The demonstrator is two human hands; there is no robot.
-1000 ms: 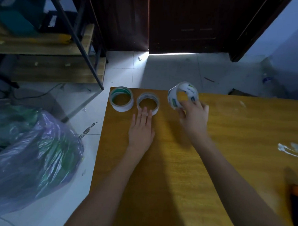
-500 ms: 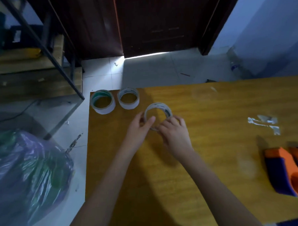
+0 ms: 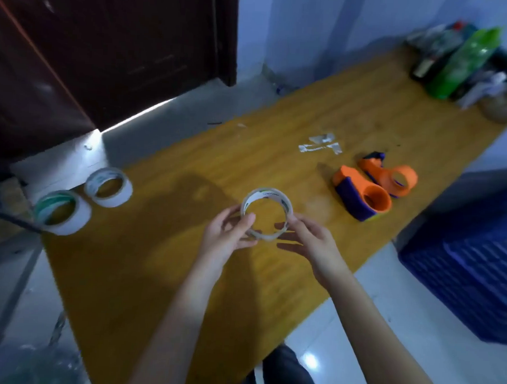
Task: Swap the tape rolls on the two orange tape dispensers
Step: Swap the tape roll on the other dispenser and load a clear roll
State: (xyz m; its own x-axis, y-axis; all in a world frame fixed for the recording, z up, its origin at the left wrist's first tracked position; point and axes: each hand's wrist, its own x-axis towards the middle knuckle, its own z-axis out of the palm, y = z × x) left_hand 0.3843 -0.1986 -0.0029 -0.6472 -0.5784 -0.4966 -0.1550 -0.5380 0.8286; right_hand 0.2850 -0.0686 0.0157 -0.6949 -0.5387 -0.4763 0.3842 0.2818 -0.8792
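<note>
Both hands cradle one tape roll over the table, dispensers waiting empty to the right.

The fingertips [image 3: 249,219] of the left hand [image 3: 230,234] pinch the near-left rim of the tape roll [image 3: 266,214], and the right hand [image 3: 308,240] closes on the opposite rim with its lower fingers spread loosely beneath — a two-sided hold that keeps the ring's opening up and clear of the wooden table [image 3: 184,276], probably to turn it and find the loose end or the right facing. Well to the right lie the two orange tape dispensers [image 3: 374,188], side by side, hubs bare so far as I can tell — ready to take a roll. Two spare rolls [image 3: 83,200] sit flat at the table's far-left corner, parked apart from the work; a scrap of tape [image 3: 321,145] sticks beyond the dispensers.
</note>
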